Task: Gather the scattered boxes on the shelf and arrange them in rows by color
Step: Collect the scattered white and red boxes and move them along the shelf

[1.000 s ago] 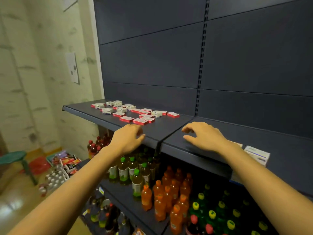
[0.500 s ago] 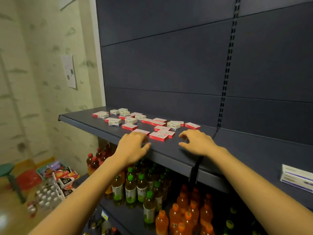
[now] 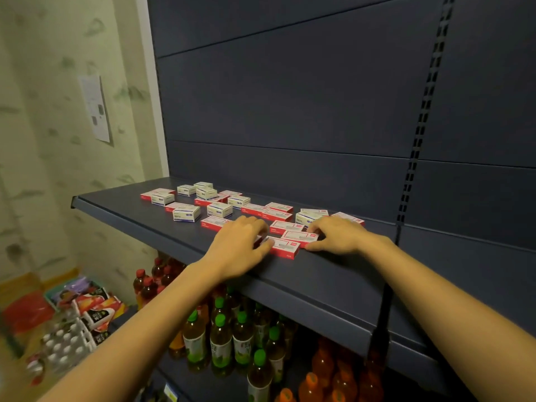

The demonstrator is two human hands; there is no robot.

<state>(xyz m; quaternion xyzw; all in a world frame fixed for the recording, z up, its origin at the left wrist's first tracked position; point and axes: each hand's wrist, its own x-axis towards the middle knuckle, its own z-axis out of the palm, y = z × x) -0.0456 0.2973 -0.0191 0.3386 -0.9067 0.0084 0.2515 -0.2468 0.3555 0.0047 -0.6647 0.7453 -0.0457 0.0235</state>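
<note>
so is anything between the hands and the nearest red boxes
Nothing visible. The left hand and right hand already rest on the red boxes at the shelf front, fingers touching them.

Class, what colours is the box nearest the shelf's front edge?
Red and white box, clearest in the head view.

Both forearms bare, extended forward and converging. Left hand [image 3: 237,245]: palm down, fingers curled loosely, thumb pointing inward. Right hand [image 3: 338,235]: palm down, fingers spread and bent, tips pointing left. The two hands near each other, not touching.
</note>
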